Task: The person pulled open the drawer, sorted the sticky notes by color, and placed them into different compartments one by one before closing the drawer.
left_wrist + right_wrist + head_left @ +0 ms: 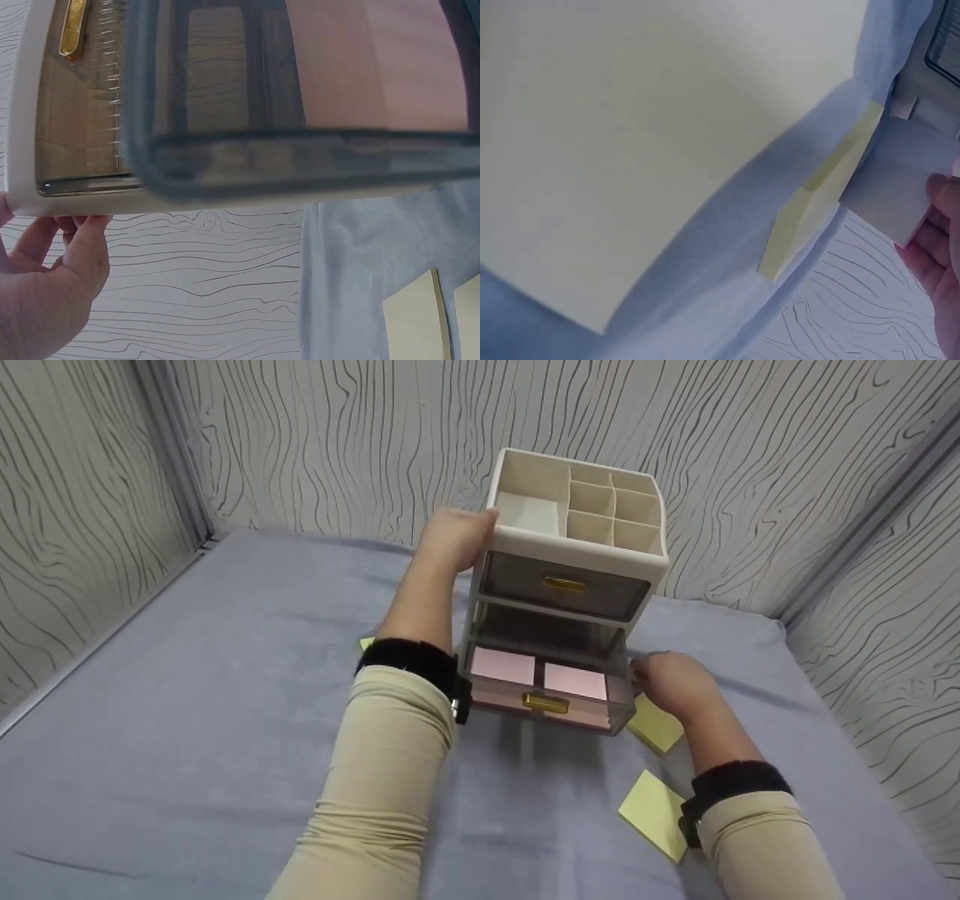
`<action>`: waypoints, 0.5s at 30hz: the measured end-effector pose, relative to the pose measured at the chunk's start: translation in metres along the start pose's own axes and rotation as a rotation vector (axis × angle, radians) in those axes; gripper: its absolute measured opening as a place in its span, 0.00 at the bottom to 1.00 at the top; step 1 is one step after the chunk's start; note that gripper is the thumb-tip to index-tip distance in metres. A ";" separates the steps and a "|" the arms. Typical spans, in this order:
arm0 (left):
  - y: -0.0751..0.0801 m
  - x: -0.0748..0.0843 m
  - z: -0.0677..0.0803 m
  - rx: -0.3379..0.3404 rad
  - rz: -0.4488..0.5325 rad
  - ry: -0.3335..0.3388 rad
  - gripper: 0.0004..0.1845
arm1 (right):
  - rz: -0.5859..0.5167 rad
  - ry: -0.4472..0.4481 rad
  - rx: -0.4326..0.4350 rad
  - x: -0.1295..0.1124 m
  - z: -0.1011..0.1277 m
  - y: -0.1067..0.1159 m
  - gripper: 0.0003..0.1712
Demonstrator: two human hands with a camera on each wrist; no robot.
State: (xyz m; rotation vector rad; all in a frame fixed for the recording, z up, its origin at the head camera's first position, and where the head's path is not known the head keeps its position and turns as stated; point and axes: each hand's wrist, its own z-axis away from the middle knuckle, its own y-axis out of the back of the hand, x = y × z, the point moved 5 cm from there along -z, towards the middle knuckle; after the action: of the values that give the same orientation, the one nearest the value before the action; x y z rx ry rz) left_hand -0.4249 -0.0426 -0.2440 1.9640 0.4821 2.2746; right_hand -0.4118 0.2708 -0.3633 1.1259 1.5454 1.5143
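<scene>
Against the upper left side of the white organizer [581, 549], the left hand [456, 538] grips its edge, thumb at the front and fingers bent along the side. Just beside the organizer's pulled-out lower drawer [621, 690], on its right, the right hand [675, 684] pinches a pale-faced pad [900, 176] with a reddish edge between thumb and fingers, the grip narrow. Whether this pad touches the organizer, I cannot tell. Inside the organizer's lower drawer lie two pink pads side by side, a left one [502, 666] and a right one [576, 681]. Above them, the organizer's upper drawer [517, 577] is closed, with a gold handle [564, 584] on its front. The organizer's top has one large compartment on the left and six small ones on the right. To the right of the organizer, below the right hand, lies a yellow pad [658, 727]; another yellow pad [651, 811] lies nearer the person. Left of the organizer, a yellow corner [366, 643] shows past the left arm. Under the organizer spreads a blue-grey cloth [225, 697]; behind it stands a wood-grain panel [360, 442].
</scene>
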 end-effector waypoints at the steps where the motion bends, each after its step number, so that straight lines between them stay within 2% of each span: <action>1: 0.000 0.000 0.000 0.000 -0.003 -0.004 0.21 | 0.006 -0.001 0.006 0.001 0.000 0.003 0.04; 7: 0.000 0.000 -0.001 -0.004 0.001 -0.008 0.21 | 0.048 0.014 0.050 0.004 0.004 0.020 0.06; 15: 0.000 0.000 -0.001 -0.004 0.001 -0.004 0.23 | 0.083 0.122 0.153 -0.002 0.014 0.047 0.05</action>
State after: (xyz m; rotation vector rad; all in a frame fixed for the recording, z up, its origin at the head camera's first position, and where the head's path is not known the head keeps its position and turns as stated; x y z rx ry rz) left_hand -0.4259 -0.0430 -0.2445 1.9669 0.4758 2.2704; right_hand -0.3932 0.2718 -0.3184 1.2165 1.7409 1.5664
